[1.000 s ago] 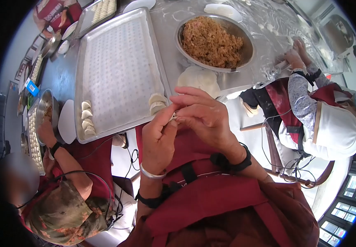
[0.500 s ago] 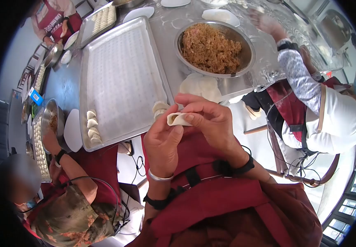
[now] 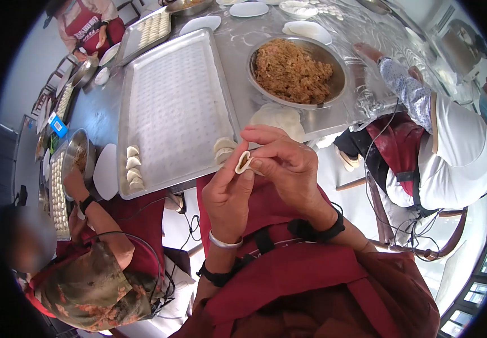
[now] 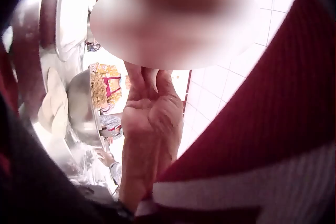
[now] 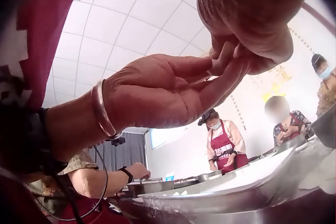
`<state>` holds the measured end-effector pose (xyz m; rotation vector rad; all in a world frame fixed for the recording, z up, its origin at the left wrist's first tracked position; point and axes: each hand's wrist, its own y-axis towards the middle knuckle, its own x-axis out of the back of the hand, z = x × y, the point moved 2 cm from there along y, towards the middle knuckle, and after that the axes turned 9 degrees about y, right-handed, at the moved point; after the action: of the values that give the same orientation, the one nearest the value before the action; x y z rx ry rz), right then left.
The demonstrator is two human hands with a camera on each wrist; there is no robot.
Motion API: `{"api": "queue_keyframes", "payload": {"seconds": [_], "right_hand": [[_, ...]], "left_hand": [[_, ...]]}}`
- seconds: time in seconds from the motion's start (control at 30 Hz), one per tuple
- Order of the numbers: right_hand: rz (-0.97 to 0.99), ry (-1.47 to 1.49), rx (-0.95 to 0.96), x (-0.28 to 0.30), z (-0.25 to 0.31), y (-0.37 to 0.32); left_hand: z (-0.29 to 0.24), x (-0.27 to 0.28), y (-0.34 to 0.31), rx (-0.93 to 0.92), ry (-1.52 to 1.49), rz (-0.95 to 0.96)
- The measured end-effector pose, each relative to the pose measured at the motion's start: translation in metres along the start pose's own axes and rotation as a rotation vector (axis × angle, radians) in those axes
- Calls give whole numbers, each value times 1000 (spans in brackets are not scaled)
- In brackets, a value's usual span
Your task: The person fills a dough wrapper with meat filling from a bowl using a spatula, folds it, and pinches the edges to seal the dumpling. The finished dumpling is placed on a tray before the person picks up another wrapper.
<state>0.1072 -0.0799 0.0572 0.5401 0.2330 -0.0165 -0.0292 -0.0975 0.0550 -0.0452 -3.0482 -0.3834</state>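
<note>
In the head view, a half-folded dumpling point(image 3: 244, 162) is held between both hands in front of the apron, its open mouth showing brown filling. My left hand point(image 3: 227, 200) pinches its left side with thumb and fingers. On the other side, my right hand point(image 3: 288, 169) pinches the wrapper's edge, thumb at the rim. The right wrist view has the left hand point(image 5: 168, 90) meeting the right hand point(image 5: 252, 16), and their fingers hide the dumpling. A blurred patch covers the fingertips in the left wrist view, below which the right hand point(image 4: 152, 119) shows.
Just beyond the hands lies a large lined tray point(image 3: 178, 101), with finished dumplings point(image 3: 134, 169) at its near left corner and more dumplings point(image 3: 223, 149) at the near right. Round wrappers point(image 3: 280, 121) lie beside a bowl of filling point(image 3: 297, 73). People work on both sides.
The dumpling, mostly hidden by fingers at first, came into sight lying sideways and now has its open mouth turned up toward the head camera. Both hands keep hold of it.
</note>
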Motion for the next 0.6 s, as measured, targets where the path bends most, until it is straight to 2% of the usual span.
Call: {"api": "queue_keyframes", "payload": {"seconds": [0.1, 0.13, 0.2, 0.23, 0.43, 0.6], "right_hand": [[81, -88, 56, 6, 1, -2], [71, -73, 22, 5, 4, -3], [51, -46, -48, 2, 11, -5], [76, -60, -27, 1, 15, -5], [167, -131, 156, 4, 8, -8], [212, -154, 215, 3, 4, -9]], "left_hand": [[-3, 2, -4, -11, 42, 14], [-3, 2, -5, -10, 41, 12], [0, 0, -8, 30, -137, 32], [0, -1, -10, 51, -227, 43], [-13, -7, -20, 130, -274, 92], [-4, 0, -20, 109, -136, 173]]}}
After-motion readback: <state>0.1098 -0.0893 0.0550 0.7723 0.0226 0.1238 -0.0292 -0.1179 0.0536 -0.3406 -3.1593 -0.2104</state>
